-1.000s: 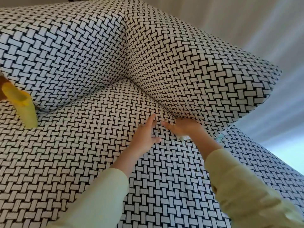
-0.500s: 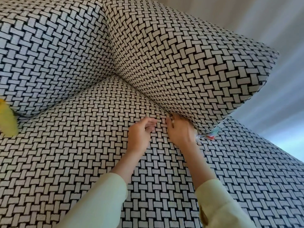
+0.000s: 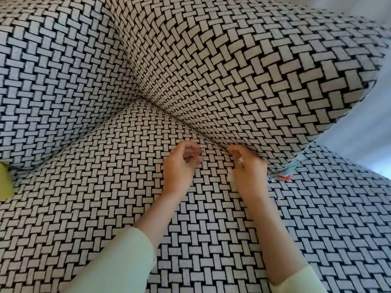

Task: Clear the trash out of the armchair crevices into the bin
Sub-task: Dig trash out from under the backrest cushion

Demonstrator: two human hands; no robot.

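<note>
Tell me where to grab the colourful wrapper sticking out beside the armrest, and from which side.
Pinch the wrapper by its exposed crumpled end, the only part showing from the crevice between armrest and seat cushion. Come from the open front of the seat, just right of the right hand, and probably pull outward along the crevice, since the rest looks wedged under the armrest.

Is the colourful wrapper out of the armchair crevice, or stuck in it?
Partly in. The colourful wrapper pokes out between the armrest and the seat cushion; the rest of it is hidden in the crevice.
</note>
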